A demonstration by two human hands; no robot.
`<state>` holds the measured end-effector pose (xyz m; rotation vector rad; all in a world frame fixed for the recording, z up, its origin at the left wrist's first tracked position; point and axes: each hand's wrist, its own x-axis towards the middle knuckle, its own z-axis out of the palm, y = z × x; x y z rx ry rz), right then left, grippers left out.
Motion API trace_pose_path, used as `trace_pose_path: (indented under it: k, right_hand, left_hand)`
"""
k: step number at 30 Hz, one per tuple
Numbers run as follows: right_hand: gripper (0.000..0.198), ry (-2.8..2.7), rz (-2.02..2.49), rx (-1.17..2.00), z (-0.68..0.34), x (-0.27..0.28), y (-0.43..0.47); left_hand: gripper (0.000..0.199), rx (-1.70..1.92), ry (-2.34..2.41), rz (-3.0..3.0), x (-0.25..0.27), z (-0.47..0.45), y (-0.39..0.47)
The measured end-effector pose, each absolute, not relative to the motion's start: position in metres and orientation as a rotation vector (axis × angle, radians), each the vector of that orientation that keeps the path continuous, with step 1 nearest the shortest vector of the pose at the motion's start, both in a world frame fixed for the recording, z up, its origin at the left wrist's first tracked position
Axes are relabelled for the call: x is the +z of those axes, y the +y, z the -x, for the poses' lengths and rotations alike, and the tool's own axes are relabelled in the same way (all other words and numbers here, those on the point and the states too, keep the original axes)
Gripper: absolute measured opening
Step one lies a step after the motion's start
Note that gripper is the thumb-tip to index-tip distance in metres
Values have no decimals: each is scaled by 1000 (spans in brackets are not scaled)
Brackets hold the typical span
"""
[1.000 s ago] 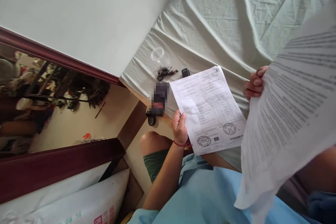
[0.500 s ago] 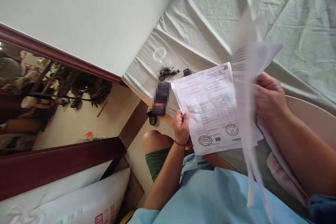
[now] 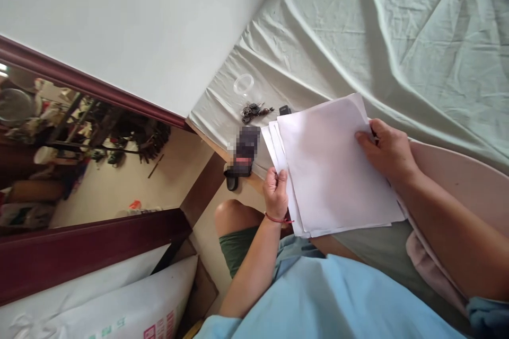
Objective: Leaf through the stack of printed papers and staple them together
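Observation:
A stack of white paper sheets [image 3: 334, 164] lies above my lap, its top sheet showing a blank face. Several sheet edges fan out on the left side. My left hand [image 3: 275, 190] pinches the stack's left edge between thumb and fingers, a red string bracelet at the wrist. On the opposite edge, my right hand [image 3: 387, 149] grips the sheets with the thumb on top; its fingers are hidden beneath.
A bed with a wrinkled pale green sheet [image 3: 318, 42] spreads ahead. On it are a clear plastic cup [image 3: 244, 85], a bunch of keys [image 3: 254, 111], a small black object [image 3: 284, 110] and a blurred-out dark item [image 3: 245, 148]. White sacks [image 3: 131, 296] lean lower left.
The lifted sheets in my right hand have come down flat onto the stack, covering the printed, stamped page. My left hand has stayed at the left edge.

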<state>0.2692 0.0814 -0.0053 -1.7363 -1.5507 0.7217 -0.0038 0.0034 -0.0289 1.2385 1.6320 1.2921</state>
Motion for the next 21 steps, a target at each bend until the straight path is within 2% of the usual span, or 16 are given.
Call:
trace_pose_path:
  k: [5, 21]
  right_hand:
    - [11, -1515, 1726, 802, -268, -2, 79]
    - [12, -1481, 1690, 842, -265, 0, 77]
  left_hand:
    - [46, 1312, 1708, -1199, -33, 4, 2]
    - [47, 1289, 1715, -1241, -33, 1, 1]
